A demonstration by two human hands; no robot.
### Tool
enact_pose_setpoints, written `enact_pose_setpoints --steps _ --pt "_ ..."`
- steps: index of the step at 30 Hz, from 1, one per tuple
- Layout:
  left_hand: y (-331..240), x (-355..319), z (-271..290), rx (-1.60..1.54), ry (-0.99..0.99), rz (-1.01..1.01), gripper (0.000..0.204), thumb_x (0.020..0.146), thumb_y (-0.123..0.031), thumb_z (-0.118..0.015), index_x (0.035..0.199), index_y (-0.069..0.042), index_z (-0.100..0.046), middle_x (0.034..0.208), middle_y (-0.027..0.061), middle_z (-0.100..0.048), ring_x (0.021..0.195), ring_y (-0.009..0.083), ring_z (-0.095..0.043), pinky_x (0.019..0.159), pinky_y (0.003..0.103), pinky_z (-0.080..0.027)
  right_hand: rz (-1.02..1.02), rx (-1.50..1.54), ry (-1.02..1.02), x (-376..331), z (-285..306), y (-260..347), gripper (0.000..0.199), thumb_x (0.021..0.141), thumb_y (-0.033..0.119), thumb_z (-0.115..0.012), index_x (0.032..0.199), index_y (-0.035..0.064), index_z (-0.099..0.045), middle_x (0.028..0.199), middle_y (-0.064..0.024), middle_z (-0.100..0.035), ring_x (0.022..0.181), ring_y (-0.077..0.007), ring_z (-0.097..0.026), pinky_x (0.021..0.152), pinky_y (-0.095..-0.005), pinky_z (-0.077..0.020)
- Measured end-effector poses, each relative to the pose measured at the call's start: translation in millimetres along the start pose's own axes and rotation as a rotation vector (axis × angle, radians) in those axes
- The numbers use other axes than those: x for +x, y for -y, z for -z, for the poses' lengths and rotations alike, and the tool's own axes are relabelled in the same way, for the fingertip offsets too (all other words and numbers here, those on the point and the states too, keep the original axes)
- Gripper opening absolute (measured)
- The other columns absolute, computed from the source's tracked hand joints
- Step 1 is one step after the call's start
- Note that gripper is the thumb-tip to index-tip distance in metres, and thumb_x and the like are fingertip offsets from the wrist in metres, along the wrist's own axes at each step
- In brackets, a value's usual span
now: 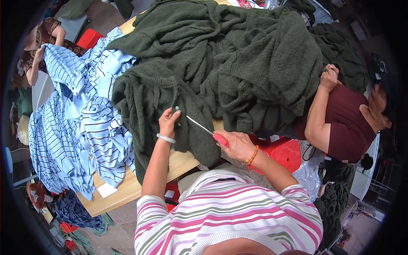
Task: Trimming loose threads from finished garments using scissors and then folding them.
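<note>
Beside light-blue striped clothing (104, 123), a dark green, fuzzy knit garment (144, 104) lies rumpled on the pale wooden tabletop (117, 201). The left hand (168, 120) pinches it beside a small shiny button (177, 108); the right hand (239, 145) is closed around a red-handled tool (220, 139), its slim blade (200, 126) angled toward the left one, apart.

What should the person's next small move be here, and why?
Probably ease the slim metal tool with a red handle toward the small shiny round piece: the right hand holds the tool with its tip aimed that way, a gap shows, and the left hand pinches the piece over the dark green fuzzy knit garment.
</note>
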State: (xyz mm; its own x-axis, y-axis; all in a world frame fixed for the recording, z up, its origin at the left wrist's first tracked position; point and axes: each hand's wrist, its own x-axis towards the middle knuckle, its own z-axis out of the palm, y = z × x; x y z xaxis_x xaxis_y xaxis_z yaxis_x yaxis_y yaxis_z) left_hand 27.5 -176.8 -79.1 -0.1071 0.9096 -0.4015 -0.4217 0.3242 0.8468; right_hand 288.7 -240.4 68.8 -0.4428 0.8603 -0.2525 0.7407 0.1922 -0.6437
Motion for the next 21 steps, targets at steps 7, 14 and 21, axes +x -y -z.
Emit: enact_pose_setpoints --steps 7,14,21 --pt "6 -7 -17 0.089 0.048 -0.099 0.006 0.079 0.005 -0.063 0.083 0.001 -0.065 0.079 -0.0027 -0.063 0.069 0.0035 -0.054 0.063 0.018 -0.042 -0.148 -0.117 0.081 11 6 2 0.031 0.087 0.028 -0.057 0.114 0.0133 -0.055 0.084 -0.0203 -0.066 0.083 -0.0391 -0.064 0.072 -0.0491 -0.0495" --pt "-2 -19 -18 0.116 0.030 -0.085 0.004 0.080 0.002 -0.067 0.079 -0.001 -0.065 0.075 -0.0064 -0.060 0.068 0.0020 -0.051 0.061 0.018 -0.041 -0.162 -0.146 0.182 7 16 12 0.029 0.086 0.027 -0.058 0.112 0.0136 -0.056 0.084 -0.0190 -0.066 0.082 -0.0393 -0.064 0.072 -0.0485 -0.0496" --pt "-20 -3 1 0.349 -0.161 -0.087 0.046 0.073 -0.021 -0.082 0.106 -0.001 -0.057 0.085 0.0008 -0.059 0.069 0.0080 -0.051 0.065 0.022 -0.045 -0.010 -0.010 -0.028 10 6 4 0.029 0.086 0.024 -0.059 0.113 0.0150 -0.053 0.084 -0.0179 -0.066 0.079 -0.0392 -0.063 0.071 -0.0494 -0.0496"
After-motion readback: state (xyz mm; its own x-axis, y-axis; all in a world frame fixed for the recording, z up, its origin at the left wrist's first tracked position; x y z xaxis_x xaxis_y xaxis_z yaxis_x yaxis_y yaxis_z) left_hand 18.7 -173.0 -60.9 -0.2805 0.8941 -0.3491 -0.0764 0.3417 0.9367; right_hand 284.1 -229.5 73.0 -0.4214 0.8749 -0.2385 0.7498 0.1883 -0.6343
